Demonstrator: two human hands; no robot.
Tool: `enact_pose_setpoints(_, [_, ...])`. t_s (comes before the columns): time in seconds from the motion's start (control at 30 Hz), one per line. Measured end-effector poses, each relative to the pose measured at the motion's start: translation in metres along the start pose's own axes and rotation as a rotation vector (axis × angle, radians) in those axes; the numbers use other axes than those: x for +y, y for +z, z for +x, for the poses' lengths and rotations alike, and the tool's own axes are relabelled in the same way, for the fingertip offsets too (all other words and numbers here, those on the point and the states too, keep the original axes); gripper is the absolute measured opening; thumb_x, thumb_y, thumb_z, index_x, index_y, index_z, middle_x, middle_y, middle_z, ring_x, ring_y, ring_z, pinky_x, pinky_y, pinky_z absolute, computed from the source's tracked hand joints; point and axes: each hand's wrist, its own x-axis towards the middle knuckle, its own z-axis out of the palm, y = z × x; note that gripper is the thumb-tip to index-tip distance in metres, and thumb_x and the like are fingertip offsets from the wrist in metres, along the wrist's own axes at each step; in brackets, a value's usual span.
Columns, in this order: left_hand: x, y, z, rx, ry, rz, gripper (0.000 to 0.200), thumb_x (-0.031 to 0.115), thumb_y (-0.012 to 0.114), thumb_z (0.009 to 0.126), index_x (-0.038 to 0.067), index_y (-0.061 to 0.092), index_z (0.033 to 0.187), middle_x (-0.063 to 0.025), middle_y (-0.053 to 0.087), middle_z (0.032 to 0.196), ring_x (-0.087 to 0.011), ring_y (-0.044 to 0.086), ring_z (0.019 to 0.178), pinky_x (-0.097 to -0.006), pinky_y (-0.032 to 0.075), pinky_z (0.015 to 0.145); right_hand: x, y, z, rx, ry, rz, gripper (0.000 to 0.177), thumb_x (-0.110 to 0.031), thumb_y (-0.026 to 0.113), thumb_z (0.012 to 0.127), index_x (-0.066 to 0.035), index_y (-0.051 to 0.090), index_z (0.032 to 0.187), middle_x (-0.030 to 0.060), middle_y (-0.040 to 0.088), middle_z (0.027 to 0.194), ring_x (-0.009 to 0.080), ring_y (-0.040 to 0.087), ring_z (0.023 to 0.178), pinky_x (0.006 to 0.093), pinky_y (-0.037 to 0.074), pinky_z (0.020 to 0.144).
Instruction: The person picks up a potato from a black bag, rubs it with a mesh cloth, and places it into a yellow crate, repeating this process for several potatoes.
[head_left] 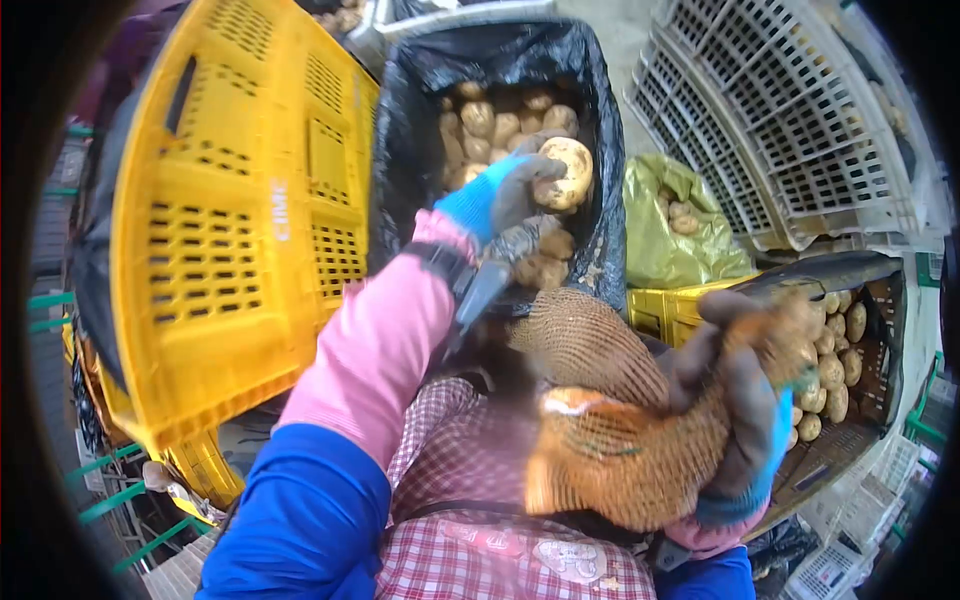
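Observation:
My left hand [515,195], in a grey glove with a blue cuff, grips a large pale potato [567,172] over a bin lined with black plastic [410,150] that holds several potatoes. A knife blade [480,295] sticks out below that wrist. My right hand [745,400], gloved the same way, holds an orange mesh net bag [620,420] by its opening, in front of my checked apron.
A tilted yellow plastic crate [230,220] stands at left. A second black-lined crate of potatoes [835,370] sits at right, a yellow-green bag with a few potatoes [680,225] behind it, and white lattice crates [790,120] at upper right.

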Motion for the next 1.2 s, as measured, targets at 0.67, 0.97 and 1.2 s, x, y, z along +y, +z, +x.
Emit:
enact_pose_setpoints(0.67, [-0.051, 0.126, -0.326, 0.449, 0.540, 0.101, 0.053, 0.029, 0.065, 0.099, 0.002, 0.043, 0.139, -0.0119, 0.057, 0.125, -0.0177, 0.058, 0.114, -0.0333, 0.050, 0.099, 0.147, 0.071, -0.062, -0.353, -0.288, -0.145, 0.036, -0.013, 0.066, 0.096, -0.002, 0.062, 0.130, 0.0123, 0.069, 0.115, 0.0166, 0.064, 0.102, 0.0306, 0.053, 0.090])
enact_pose_setpoints(0.97, [-0.042, 0.115, -0.361, 0.474, 0.678, 0.754, 0.086, 0.017, 0.081, 0.073, -0.001, 0.037, 0.144, -0.0169, 0.051, 0.136, -0.0245, 0.053, 0.126, -0.0376, 0.044, 0.107, 0.127, 0.071, -0.072, -0.438, -0.075, 0.095, 0.029, -0.015, 0.061, 0.101, 0.001, 0.063, 0.126, 0.0103, 0.071, 0.114, 0.0172, 0.066, 0.103, 0.0297, 0.052, 0.091])
enact_pose_setpoints(1.2, [-0.047, 0.112, -0.360, 0.361, 0.702, 1.254, 0.089, 0.013, 0.079, 0.068, -0.004, 0.037, 0.145, -0.0201, 0.052, 0.137, -0.0301, 0.052, 0.130, -0.0391, 0.041, 0.109, 0.142, 0.073, -0.066, -0.545, -0.131, -0.041, 0.025, -0.011, 0.064, 0.098, 0.000, 0.065, 0.120, 0.0082, 0.070, 0.114, 0.0179, 0.067, 0.101, 0.0322, 0.054, 0.089])
